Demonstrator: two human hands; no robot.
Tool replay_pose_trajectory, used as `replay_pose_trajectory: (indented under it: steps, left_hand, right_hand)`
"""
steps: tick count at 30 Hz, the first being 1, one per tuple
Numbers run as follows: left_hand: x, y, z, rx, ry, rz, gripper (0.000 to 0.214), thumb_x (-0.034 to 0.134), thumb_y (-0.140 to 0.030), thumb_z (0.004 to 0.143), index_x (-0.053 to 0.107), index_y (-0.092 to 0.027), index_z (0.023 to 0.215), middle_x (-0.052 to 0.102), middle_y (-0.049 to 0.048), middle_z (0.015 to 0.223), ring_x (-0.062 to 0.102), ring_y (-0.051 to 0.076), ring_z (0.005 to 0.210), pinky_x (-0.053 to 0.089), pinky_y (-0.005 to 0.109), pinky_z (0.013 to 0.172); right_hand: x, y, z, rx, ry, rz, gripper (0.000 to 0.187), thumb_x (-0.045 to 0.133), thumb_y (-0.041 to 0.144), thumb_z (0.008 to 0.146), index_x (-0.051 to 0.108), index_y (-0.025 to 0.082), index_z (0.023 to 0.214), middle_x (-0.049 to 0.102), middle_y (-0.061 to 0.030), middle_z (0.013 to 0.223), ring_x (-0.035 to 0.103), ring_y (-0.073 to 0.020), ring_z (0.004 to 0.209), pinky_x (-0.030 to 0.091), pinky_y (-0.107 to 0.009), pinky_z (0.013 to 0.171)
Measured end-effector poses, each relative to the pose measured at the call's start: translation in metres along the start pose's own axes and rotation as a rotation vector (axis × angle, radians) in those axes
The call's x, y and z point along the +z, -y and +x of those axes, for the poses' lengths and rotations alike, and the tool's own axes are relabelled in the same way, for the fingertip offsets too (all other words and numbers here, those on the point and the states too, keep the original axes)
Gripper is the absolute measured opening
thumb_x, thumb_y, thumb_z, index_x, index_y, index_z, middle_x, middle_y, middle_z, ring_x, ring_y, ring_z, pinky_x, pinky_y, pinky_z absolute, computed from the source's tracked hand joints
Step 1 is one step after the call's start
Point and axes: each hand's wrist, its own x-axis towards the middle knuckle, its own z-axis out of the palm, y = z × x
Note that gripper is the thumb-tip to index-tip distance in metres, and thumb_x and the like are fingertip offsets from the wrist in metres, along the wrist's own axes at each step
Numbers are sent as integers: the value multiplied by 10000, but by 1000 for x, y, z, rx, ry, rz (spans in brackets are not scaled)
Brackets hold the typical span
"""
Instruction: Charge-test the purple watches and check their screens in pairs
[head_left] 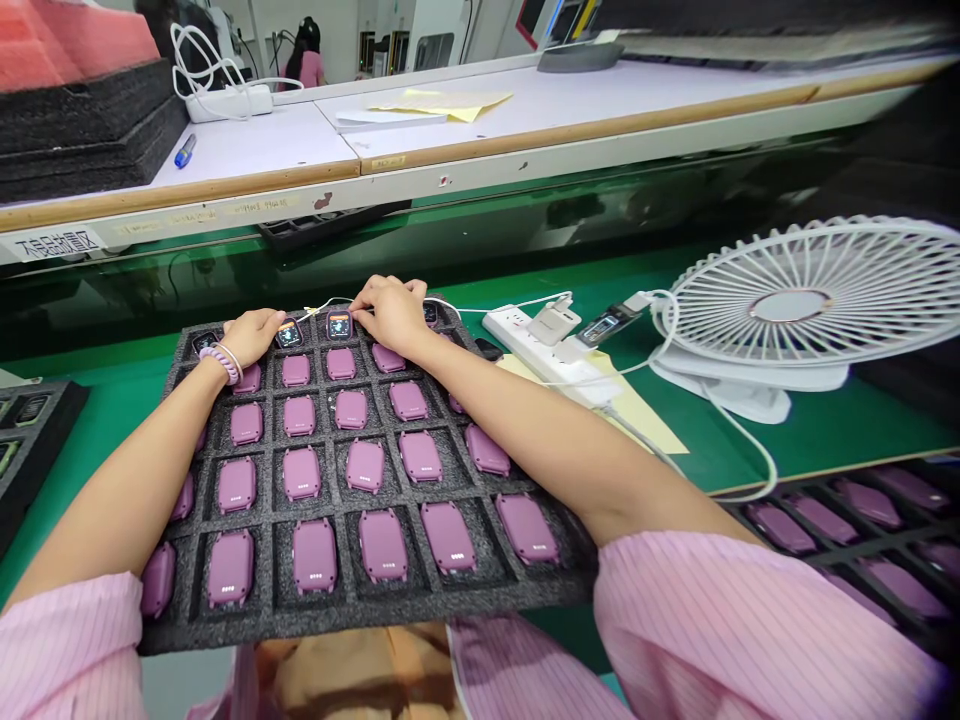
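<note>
A black foam tray point(405, 605) with square compartments lies in front of me, holding rows of purple smartwatch bodies point(313, 556) with their backs up. In its far row, several watches face up with screens showing. My left hand point(253, 338), wearing a purple coiled band, has its fingertips closed at the upper left edge of a lit smartwatch point(289, 333). Fingers of my right hand point(394, 315) pinch the right edge of another lit smartwatch point(339, 324). A thin white cable point(326, 303) runs behind these two watches; its end is hidden.
To the right are a white power strip point(555, 355) with plugged adapters and a white fan point(795, 300). Another tray of purple watch bodies point(784, 527) sits at lower right, and a dark tray point(34, 425) at left. A raised shelf point(450, 150) crosses the back.
</note>
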Motion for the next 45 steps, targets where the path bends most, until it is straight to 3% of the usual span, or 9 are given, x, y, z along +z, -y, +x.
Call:
replay_pose_trajectory:
  steps: [7,13,17,21,25,29,37,41,45]
  left_hand:
    - [-3,-5,9,-30,-4,-59,462,554,-554,901,789,-179,1032,802,95,1046,700,286,989,523,384,929]
    - [-16,-18,12,-98,-207,-45,208,698,-379,783,796,-229,888,794,87,1003,672,367,1118,453,514,1056]
    - [-48,-16,-8,-6,-326,-267,325,672,-371,805,781,-133,998,781,106,1025,671,277,1000,503,437,996]
    - [-84,4,-50,34,-430,-385,542,671,-541,806,743,-129,1150,771,75,1136,640,225,1008,514,384,985]
    - [-88,30,-100,2,-287,-295,574,764,-662,673,776,-168,965,791,90,1043,671,271,1002,522,417,985]
    - [-68,50,-126,29,-103,-21,472,645,-662,738,779,-228,868,794,105,1018,703,317,1012,523,450,999]
    - [-66,68,-110,227,-24,328,504,509,-574,832,776,-249,1109,754,153,1177,662,390,1143,480,523,1064]
    - [-74,67,-97,215,31,501,543,542,-597,792,763,-268,1164,742,174,1237,622,455,1206,466,582,1044]
    - [-84,59,-94,145,18,445,589,526,-642,762,764,-234,1115,775,147,1127,674,405,1095,501,511,1024]
  right_hand:
    - [-43,-25,-5,-17,-143,-91,245,556,111,1024,784,188,1067,677,-111,1156,580,-326,1124,350,-422,938]
    - [-91,-89,-63,-122,40,-17,135,646,171,936,779,181,951,692,-66,938,650,-251,861,455,-318,789]
    - [-82,-108,-94,-121,134,-3,160,629,178,943,789,184,949,710,-75,935,675,-264,894,491,-336,814]
    - [-66,-115,-101,-213,116,-58,240,567,203,977,796,194,1048,720,-113,1019,682,-306,1007,500,-389,892]
    - [-65,-126,-94,-180,68,-47,277,502,282,1024,771,223,1059,728,-133,1052,685,-342,1008,501,-425,849]
    - [-65,-129,-82,-44,148,-47,269,506,312,1009,761,230,1015,746,-127,1028,692,-348,921,487,-414,748]
    - [-63,-103,-62,4,203,-302,296,550,169,974,824,265,1030,741,-96,1075,655,-347,1071,355,-545,1009]
    - [-64,-102,-60,-37,244,-329,301,562,137,955,834,265,974,729,-81,1024,642,-322,1055,249,-613,1092]
    - [-64,-99,-65,-93,206,-392,263,569,127,958,809,208,885,688,-99,1025,630,-303,1044,190,-626,1131]
